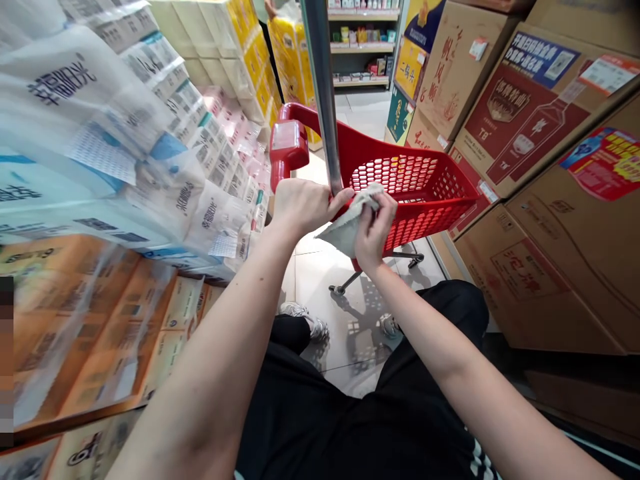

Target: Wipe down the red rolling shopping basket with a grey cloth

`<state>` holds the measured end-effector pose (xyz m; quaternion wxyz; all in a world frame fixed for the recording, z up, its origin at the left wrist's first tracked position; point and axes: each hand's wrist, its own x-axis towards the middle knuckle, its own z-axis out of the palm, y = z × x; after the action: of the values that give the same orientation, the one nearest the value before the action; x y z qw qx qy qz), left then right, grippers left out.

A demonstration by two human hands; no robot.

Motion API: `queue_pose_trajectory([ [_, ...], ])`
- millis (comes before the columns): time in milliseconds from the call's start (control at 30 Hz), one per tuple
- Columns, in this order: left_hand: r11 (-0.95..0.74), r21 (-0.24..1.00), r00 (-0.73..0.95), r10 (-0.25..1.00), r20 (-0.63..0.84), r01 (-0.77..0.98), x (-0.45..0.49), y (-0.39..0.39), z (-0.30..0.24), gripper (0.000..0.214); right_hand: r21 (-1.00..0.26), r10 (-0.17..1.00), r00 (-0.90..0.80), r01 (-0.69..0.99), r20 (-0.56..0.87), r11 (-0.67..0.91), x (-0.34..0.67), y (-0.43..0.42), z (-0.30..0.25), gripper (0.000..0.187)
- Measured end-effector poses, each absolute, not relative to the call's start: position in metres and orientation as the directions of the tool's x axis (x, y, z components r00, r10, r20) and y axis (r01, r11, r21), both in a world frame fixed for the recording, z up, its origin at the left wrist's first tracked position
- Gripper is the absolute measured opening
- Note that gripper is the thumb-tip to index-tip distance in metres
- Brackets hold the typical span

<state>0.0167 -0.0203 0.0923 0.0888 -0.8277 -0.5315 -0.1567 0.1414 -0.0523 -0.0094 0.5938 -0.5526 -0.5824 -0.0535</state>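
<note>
My left hand [303, 205] is closed around a grey metal pole [324, 93], the raised handle of a red plastic shopping basket on wheels [425, 193]. My right hand [376, 230] pinches a crumpled whitish cloth [345, 227] and presses it against the foot of the pole at the basket's near rim. The basket's inside looks bare through its mesh. I am low down, with my knees in black trousers and my shoes [305, 320] showing beneath my arms.
Stacked packs of tissue paper [125, 147] fill the left side of a narrow aisle. Brown cardboard cartons [545, 200] are piled on the right. Yellow packs [255, 40] and a shelf [363, 47] stand beyond. The floor is pale tile [320, 273].
</note>
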Motion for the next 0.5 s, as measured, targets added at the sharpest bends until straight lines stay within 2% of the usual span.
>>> queue_pose_trajectory([
  [133,-0.435,0.019,0.397,0.838,0.373,0.900,0.017,-0.026,0.093,0.080,-0.448,0.655,0.129,0.823,0.745,0.348,0.139,-0.036,0.003,0.043],
  [300,-0.462,0.043,0.418,0.835,0.359,0.886,0.016,-0.029,0.093,0.079,-0.330,0.693,-0.020,0.869,0.721,0.369,0.171,-0.019,-0.010,0.050],
  [500,-0.464,0.042,0.419,0.831,0.366,0.885,0.017,-0.033,0.092,0.077,-0.322,0.803,0.091,0.938,0.589,0.131,0.262,-0.007,-0.029,0.058],
])
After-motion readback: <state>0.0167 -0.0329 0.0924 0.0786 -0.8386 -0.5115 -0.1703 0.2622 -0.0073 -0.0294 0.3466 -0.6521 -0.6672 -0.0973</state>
